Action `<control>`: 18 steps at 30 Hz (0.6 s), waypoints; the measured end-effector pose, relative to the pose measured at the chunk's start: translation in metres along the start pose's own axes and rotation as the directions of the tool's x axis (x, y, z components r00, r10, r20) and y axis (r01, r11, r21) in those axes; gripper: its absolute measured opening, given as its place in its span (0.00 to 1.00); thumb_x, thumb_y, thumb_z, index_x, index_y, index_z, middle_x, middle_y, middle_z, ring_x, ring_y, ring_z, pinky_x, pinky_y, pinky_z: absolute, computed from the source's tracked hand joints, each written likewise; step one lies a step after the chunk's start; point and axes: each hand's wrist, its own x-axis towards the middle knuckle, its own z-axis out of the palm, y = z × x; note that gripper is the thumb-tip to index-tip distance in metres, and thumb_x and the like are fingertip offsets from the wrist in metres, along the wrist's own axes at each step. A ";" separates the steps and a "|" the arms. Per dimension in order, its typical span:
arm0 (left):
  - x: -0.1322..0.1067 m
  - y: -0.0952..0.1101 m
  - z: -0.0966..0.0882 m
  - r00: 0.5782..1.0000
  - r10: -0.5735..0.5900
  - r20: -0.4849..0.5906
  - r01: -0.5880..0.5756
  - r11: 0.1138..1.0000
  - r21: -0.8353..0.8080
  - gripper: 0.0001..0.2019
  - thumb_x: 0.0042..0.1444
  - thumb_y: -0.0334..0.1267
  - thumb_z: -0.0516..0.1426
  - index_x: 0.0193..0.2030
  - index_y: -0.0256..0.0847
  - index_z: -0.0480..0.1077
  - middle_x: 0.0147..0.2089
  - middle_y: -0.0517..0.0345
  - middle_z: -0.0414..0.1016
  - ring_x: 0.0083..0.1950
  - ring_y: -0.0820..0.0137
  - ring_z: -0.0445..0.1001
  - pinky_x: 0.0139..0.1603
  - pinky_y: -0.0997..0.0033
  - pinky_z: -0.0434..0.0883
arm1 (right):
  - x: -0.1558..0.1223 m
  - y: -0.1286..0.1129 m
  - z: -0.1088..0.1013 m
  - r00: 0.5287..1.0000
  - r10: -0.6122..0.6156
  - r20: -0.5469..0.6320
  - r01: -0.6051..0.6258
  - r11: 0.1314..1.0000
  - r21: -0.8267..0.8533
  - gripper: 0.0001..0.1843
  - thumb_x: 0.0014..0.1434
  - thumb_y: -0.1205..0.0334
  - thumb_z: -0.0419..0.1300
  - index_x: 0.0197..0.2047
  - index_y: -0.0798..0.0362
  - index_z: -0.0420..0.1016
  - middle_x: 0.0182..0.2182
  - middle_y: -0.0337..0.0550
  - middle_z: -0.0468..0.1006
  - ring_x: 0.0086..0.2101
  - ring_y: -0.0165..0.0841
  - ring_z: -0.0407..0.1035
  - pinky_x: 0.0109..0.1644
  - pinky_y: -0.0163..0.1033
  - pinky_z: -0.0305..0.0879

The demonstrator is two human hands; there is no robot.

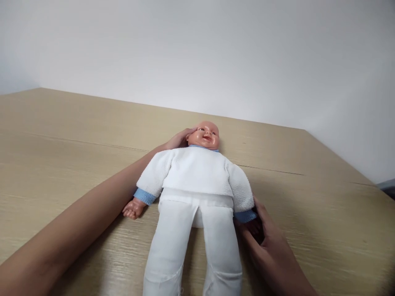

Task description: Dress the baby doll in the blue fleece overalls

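Doll (197,170): on its back on the tabletop (311,230), head far.
My left hand (179,140): fingers against the head's left side; opening unclear.
My right hand (271,234): fingers parted from thumb beside the right cuff (245,216); grip unclear.

One doll (197,172); two hands (179,139) (271,238); one table (61,164)

Single view, head-worn. We look forward and slightly down across the wood-grain table (77,119), from the foot end of the baby doll (197,170) toward its head (208,127); near enough that its legs (173,242) leave the bottom edge. Pale wall (197,49) fills the top.
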 end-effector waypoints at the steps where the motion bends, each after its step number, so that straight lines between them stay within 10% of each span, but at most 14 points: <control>1: 0.001 0.000 -0.001 1.000 0.001 -0.003 -0.001 1.000 0.008 0.26 0.69 0.57 0.61 0.58 0.35 0.83 0.57 0.43 0.89 0.65 0.47 0.83 0.74 0.50 0.74 | 0.000 0.000 0.000 1.000 -0.004 0.002 0.004 1.000 0.003 0.37 0.72 0.43 0.63 0.78 0.45 0.65 0.67 0.57 0.82 0.61 0.53 0.81 0.64 0.57 0.80; 13: -0.002 -0.001 -0.002 0.998 -0.039 -0.052 0.036 0.998 -0.051 0.25 0.65 0.55 0.65 0.56 0.34 0.84 0.60 0.43 0.87 0.65 0.47 0.83 0.69 0.55 0.78 | 0.002 -0.004 0.002 0.997 -0.066 -0.035 0.065 0.998 -0.018 0.42 0.70 0.47 0.66 0.82 0.44 0.59 0.73 0.54 0.76 0.68 0.53 0.75 0.73 0.60 0.72; 18: -0.014 0.003 -0.015 0.970 0.003 -0.243 -0.016 0.999 -0.052 0.18 0.62 0.50 0.67 0.52 0.39 0.83 0.57 0.46 0.88 0.60 0.52 0.85 0.65 0.57 0.80 | 0.007 0.009 0.003 0.972 -0.203 -0.121 0.186 0.972 -0.141 0.48 0.65 0.52 0.69 0.82 0.46 0.56 0.76 0.56 0.70 0.73 0.55 0.68 0.78 0.65 0.64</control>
